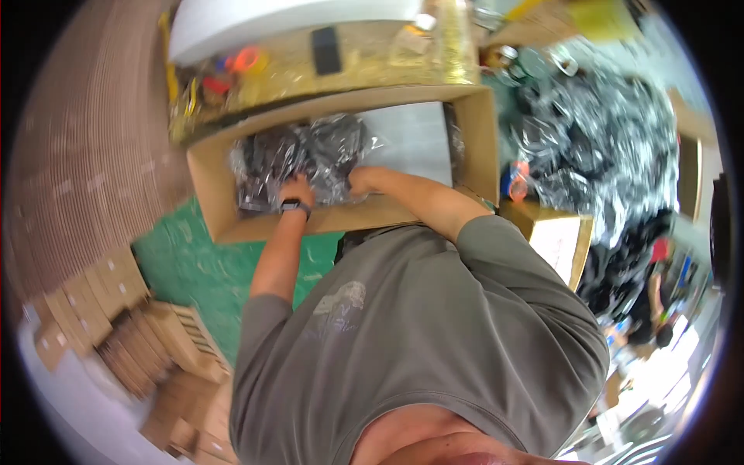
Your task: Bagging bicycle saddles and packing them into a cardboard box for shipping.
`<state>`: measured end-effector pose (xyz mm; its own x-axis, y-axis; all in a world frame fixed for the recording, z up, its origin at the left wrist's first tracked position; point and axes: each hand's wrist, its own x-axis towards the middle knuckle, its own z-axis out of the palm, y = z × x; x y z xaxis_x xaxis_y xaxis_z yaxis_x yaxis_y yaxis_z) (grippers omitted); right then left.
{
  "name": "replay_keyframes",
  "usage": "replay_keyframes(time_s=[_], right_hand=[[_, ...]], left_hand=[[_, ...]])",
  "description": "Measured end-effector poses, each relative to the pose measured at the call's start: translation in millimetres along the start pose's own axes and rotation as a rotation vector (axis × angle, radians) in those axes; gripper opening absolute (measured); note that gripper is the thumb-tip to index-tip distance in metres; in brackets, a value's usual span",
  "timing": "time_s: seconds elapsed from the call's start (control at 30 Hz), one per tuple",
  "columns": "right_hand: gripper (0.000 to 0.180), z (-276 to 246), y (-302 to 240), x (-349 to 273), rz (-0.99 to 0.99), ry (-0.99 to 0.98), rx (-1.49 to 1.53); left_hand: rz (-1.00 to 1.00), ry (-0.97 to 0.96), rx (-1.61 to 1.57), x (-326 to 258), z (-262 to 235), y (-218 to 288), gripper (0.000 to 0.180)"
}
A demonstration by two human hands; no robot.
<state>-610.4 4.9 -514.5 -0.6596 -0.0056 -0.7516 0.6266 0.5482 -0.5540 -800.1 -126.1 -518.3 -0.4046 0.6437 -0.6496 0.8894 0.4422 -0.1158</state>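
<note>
A long open cardboard box [482, 147] lies in front of me with both my hands inside it. Clear plastic bags with dark contents [267, 159] fill its left part. My left hand [297, 188], with a dark watch on the wrist, presses onto these bags near the box's near wall, fingers stretched out and slightly blurred. To its right my right hand [362, 180] is curled at the edge of another clear plastic bag [338, 143] with dark contents; its fingertips are partly hidden. A flat pale grey sheet [411, 139] covers the box's right part.
Behind the box is a yellow-taped surface [372, 58] with a dark flat object [326, 51], orange tape rolls [246, 59] and a white roll. Many clear plastic bags [597, 139] pile up at right, beside a smaller carton [554, 232]. Cartons [97, 291] stack at lower left.
</note>
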Motion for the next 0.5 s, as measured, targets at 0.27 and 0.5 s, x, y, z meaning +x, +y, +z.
replay_keyframes(time_s=[0.27,0.5], right_hand=[[0.022,-54,140,-263,-0.165,1.481,0.503],[0.071,-55,419,-365,0.833,1.59,0.417]], left_hand=[[0.016,0.422,-0.255,-100,-50,68,0.092],[0.324,0.513,-0.527,-168,-122,234,0.075]])
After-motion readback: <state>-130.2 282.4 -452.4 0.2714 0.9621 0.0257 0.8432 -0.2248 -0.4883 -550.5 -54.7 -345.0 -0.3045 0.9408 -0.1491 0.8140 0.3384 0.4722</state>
